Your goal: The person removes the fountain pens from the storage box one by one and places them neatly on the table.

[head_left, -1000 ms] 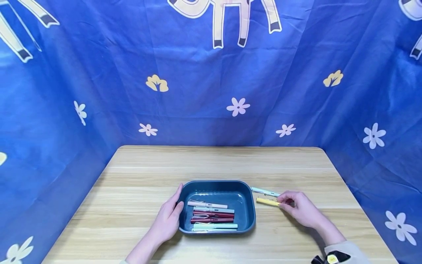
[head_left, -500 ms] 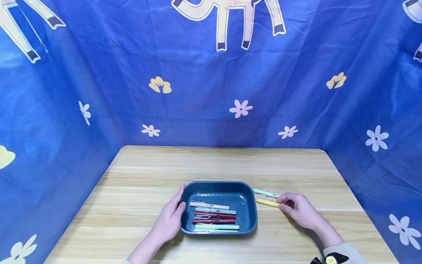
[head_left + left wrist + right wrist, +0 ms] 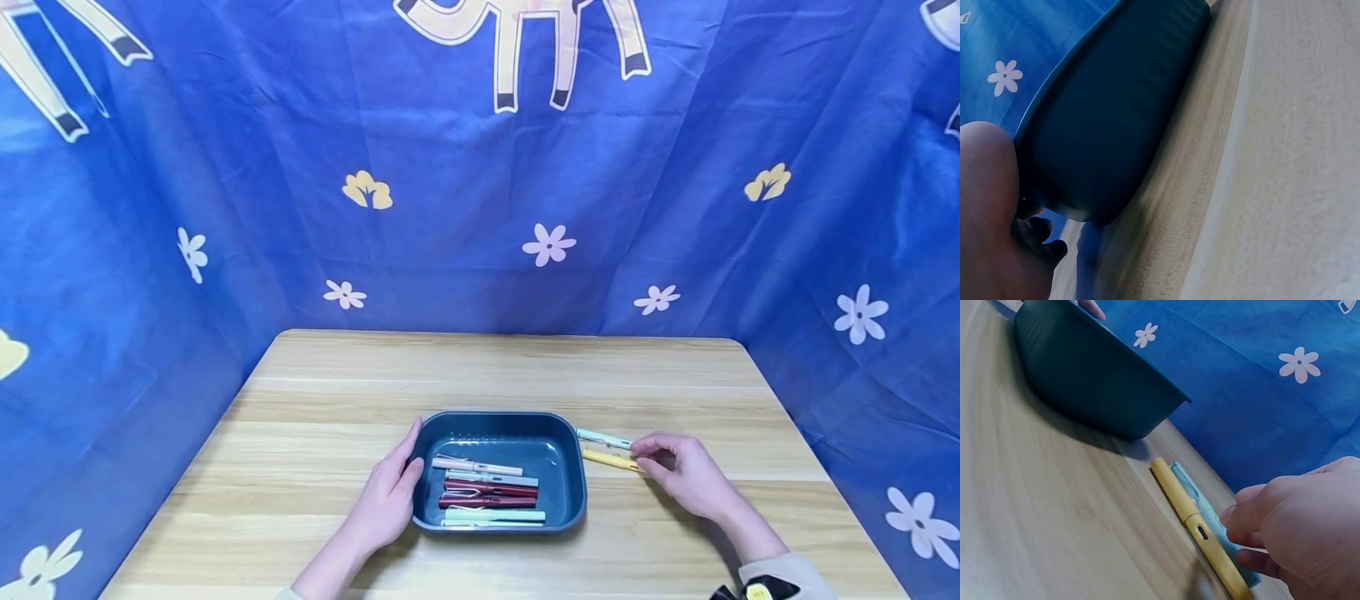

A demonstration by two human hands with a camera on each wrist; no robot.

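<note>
Hardly anything has moved since the earlier head frame: a touch more of the yellow pen's [image 3: 613,459] right end shows beside the right hand [image 3: 686,479]. From where I stand, the head view puts that pen on the table [image 3: 487,375] right of centre, below the middle of the frame. It slants gently down toward the right, with that end pointing at the fingers and its other end toward the tray [image 3: 572,507]. Clearly the right hand is nearer. A light-blue pen [image 3: 603,438] lies just above the yellow one, nearly parallel, its right end by the index fingertip. At lower centre the left hand [image 3: 382,500] holds the tray's left end; several pens [image 3: 489,502] lie inside.

Left wrist view: the thumb side of that hand, at lower left, is against the tray's outer wall, with other fingertips bent below.

Right wrist view: the yellow pen runs from the centre down to the bottom edge, its upper side uncovered. To its right, bent fingers with a narrow gap come in over the light-blue pen. I can't tell whether they pinch either pen or merely touch.
</note>
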